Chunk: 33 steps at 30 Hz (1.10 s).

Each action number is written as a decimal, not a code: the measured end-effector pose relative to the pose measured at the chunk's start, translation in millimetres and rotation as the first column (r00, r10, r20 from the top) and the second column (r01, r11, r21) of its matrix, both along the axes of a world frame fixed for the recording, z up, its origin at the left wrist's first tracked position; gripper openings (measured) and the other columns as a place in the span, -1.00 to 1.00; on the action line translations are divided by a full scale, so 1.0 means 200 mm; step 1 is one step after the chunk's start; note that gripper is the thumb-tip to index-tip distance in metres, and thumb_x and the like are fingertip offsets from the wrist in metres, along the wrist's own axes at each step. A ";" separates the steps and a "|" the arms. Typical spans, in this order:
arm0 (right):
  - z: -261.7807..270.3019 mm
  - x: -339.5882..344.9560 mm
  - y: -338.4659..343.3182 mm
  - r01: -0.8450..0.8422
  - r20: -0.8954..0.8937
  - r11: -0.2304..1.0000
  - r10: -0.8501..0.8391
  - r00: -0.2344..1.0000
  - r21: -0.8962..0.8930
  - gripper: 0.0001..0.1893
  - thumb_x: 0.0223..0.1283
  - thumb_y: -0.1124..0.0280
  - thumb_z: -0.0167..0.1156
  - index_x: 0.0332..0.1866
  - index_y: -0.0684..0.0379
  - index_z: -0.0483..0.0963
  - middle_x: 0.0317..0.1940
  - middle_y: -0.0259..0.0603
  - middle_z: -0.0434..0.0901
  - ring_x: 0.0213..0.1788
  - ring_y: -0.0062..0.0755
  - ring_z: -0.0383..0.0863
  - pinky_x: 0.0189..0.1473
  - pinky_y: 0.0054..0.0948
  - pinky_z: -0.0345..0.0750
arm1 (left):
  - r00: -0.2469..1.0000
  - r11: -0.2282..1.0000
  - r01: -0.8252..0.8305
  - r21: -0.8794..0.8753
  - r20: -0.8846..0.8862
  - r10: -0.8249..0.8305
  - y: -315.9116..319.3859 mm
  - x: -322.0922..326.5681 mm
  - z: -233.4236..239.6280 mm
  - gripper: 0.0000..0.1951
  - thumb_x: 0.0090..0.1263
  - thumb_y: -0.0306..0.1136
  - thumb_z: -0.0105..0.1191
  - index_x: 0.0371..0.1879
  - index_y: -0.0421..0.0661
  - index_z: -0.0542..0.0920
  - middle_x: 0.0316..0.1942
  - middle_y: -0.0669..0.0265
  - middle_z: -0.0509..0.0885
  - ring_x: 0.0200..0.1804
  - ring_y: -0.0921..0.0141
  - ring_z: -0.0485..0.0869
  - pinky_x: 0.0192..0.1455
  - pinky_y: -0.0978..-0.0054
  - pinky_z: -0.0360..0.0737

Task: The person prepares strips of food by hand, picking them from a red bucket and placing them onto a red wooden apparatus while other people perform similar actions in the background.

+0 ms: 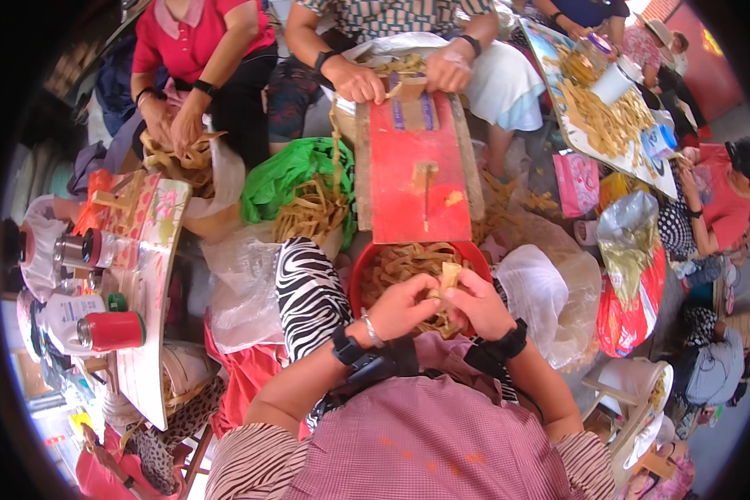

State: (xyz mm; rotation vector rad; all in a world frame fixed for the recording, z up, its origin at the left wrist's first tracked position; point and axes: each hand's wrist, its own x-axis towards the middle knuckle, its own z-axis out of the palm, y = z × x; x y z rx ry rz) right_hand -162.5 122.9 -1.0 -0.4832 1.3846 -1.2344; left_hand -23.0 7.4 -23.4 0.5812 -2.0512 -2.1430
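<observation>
Above a red tub (pixel 357 294) of long tan strips (pixel 400 265), my two hands meet in front of my lap. My left hand (pixel 406 306) pinches a pale tan strip (pixel 450 275) from the left side, near its lower part. My right hand (pixel 478 303) grips the same strip from the right, thumb and fingers close to the left hand's. The strip's upper end stands up between the hands, and it looks folded or rolled. Its lower part runs down among the fingers, where it is partly hidden. The tub sits between my knees, its near rim partly covered by my hands.
A red board (pixel 412 181) with an upright metal spike lies just beyond the tub. Across it, a co-worker's hands (pixel 356 81) handle strips. A green plastic bag (pixel 300 156) stands left; a table with bottles (pixel 156 350) is farther left, and a strip-covered table (pixel 656 181) upper right.
</observation>
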 end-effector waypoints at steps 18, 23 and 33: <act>-0.04 0.02 0.02 -0.097 -0.116 0.991 0.107 0.988 0.090 -0.72 0.07 0.43 0.15 -0.09 0.27 0.43 -0.41 -0.40 0.49 -0.46 -0.62 0.45 -0.40 -0.64 0.46 | 1.000 0.843 0.023 -0.538 0.004 -0.025 0.03 -0.03 -0.05 -0.83 0.15 -0.33 -0.04 -0.46 -0.19 0.40 -0.46 0.09 0.50 -0.40 0.10 0.50 -0.36 0.27 0.44; -0.14 0.05 0.02 -0.276 -0.838 0.961 0.150 0.524 0.000 -0.72 -0.06 0.52 0.15 -0.15 0.24 0.46 -0.41 -0.20 0.48 -0.44 -0.27 0.51 -0.32 -0.45 0.48 | 0.990 0.890 0.083 -0.448 0.142 -0.021 0.05 -0.03 -0.15 -0.83 0.15 -0.33 -0.06 -0.43 -0.19 0.40 -0.50 0.07 0.52 -0.44 0.06 0.52 -0.38 0.23 0.44; -0.16 -0.01 0.08 -0.065 0.322 0.997 0.072 0.944 -0.031 -0.80 0.14 0.49 0.05 -0.12 0.25 0.45 -0.15 -0.38 0.50 -0.13 -0.53 0.47 -0.13 -0.51 0.46 | 0.999 0.717 -0.039 -0.696 -0.011 0.043 0.00 -0.02 -0.05 -0.82 0.15 -0.29 -0.01 -0.35 -0.11 0.43 -0.44 0.15 0.55 -0.36 0.14 0.56 -0.38 0.27 0.48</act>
